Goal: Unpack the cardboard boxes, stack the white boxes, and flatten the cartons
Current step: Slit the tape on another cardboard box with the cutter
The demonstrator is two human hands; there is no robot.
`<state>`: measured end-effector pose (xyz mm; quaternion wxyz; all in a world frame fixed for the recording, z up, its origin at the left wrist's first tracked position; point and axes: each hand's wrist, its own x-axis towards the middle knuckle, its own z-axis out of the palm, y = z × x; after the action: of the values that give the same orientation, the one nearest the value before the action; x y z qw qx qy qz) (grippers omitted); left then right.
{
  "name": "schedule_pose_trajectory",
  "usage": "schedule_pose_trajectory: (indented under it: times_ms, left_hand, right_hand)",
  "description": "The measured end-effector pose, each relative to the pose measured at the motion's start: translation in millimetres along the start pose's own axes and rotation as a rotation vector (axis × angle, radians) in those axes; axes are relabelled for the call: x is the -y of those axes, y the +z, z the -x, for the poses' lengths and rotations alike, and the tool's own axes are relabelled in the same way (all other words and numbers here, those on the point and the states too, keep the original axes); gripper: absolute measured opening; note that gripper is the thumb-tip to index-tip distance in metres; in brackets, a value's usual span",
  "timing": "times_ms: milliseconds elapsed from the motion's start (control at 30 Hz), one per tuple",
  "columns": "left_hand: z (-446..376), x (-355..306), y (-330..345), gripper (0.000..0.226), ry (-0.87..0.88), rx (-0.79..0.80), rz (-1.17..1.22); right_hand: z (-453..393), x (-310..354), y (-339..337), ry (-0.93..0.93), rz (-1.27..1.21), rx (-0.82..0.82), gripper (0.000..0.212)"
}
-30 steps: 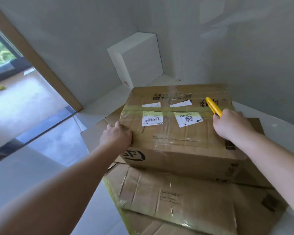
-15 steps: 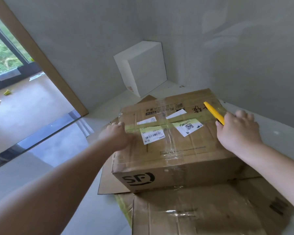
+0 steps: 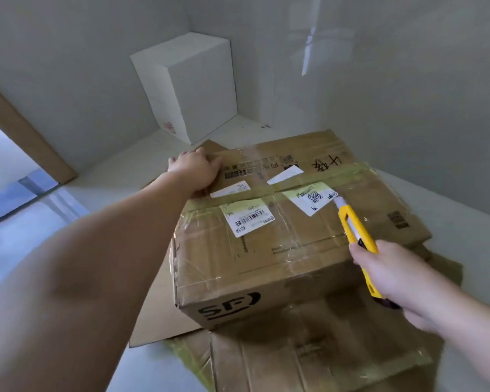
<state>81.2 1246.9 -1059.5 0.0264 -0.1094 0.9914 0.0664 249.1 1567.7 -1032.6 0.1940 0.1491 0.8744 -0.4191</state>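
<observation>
taped brown sf carton [image 3: 266, 250], labels on top; left hand [image 3: 194, 172] presses flat, right hand [image 3: 393, 281] grips yellow knife [image 3: 357, 233].

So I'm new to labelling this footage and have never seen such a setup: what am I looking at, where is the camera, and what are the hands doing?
There is no machine here. A person wears one wide-angle camera on the head, so you look forward and down along both arms. On the floor sits a sealed cardboard box with shipping labels and an SF logo, resting on flattened cartons. The left hand presses on the box's far left corner to steady it. The right hand grips a yellow utility knife, its blade tip at the taped seam beside the label with the square code, seemingly to slit the tape. A white box stands in the corner by the walls.
</observation>
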Motion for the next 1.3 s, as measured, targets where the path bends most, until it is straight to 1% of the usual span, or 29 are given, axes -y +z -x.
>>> schedule_pose_trajectory:
  times_ms: [33, 67, 167, 233, 333, 400, 433, 500, 567, 633, 733, 833, 900, 967, 1000, 1100, 1133, 1233, 1300]
  left_hand:
    - [-2, 3, 1, 0.059, -0.007, 0.003, 0.007]
    - [-1, 4, 1, 0.055, -0.008, -0.003, 0.013]
    - [4, 6, -1, 0.05, 0.018, -0.032, 0.001]
    - [10, 9, -1, 0.055, -0.007, -0.027, 0.01]
    - [29, 32, -2, 0.067, -0.156, -0.011, -0.051]
    - [46, 60, -5, 0.066, -0.251, -0.018, -0.08]
    - [55, 74, -8, 0.063, -0.283, -0.019, -0.063]
    - [71, 89, -14, 0.057, -0.314, 0.017, -0.024]
    - [83, 86, -18, 0.053, -0.32, 0.054, -0.025]
    - [95, 70, -20, 0.053, -0.304, 0.077, -0.067]
    - [113, 47, -19, 0.053, -0.298, 0.107, -0.115]
    - [131, 32, -10, 0.062, -0.277, 0.102, -0.154]
    - [143, 20, -8, 0.065, -0.23, 0.14, -0.106]
    - [149, 3, -9, 0.065, -0.162, 0.184, -0.037]
    - [150, -7, -10, 0.063, -0.114, 0.187, -0.048]
    - [147, -41, -11, 0.049, 0.114, 0.066, -0.183]
    - [145, -53, -11, 0.045, 0.204, 0.056, -0.189]
    - [143, -84, -8, 0.04, 0.453, 0.207, -0.143]
    - [141, -97, -7, 0.041, 0.554, 0.243, -0.207]
  right_hand:
    - [2, 4, 5, 0.042, -0.147, 0.015, 0.037]
    - [2, 5, 9, 0.064, -0.255, -0.003, 0.038]
    - [0, 11, 23, 0.078, -0.45, -0.076, 0.042]
    - [-7, 16, 31, 0.065, -0.479, -0.113, 0.041]
    - [-23, 37, 33, -0.025, -0.5, -0.177, 0.039]
    - [-39, 52, 29, -0.103, -0.541, -0.214, 0.039]
    - [-45, 59, 28, -0.13, -0.562, -0.201, 0.036]
    - [-47, 64, 32, -0.143, -0.542, -0.098, 0.031]
    - [-42, 60, 42, -0.141, -0.441, 0.017, 0.034]
    - [-34, 56, 51, -0.134, -0.367, 0.074, 0.039]
    - [-39, 57, 56, -0.153, -0.299, 0.057, 0.034]
    - [-62, 61, 34, -0.3, -0.207, -0.071, 0.034]
    - [-80, 62, 11, -0.368, -0.208, -0.186, 0.036]
    - [-91, 58, -11, -0.396, -0.235, -0.282, 0.038]
    - [-93, 53, -19, -0.398, -0.218, -0.311, 0.04]
    - [-86, 29, -35, -0.397, -0.152, -0.365, 0.042]
    - [-81, 21, -40, -0.389, -0.163, -0.366, 0.04]
    - [-61, -1, -48, -0.319, -0.285, -0.272, 0.023]
    - [-48, -15, -46, -0.218, -0.34, -0.191, 0.014]
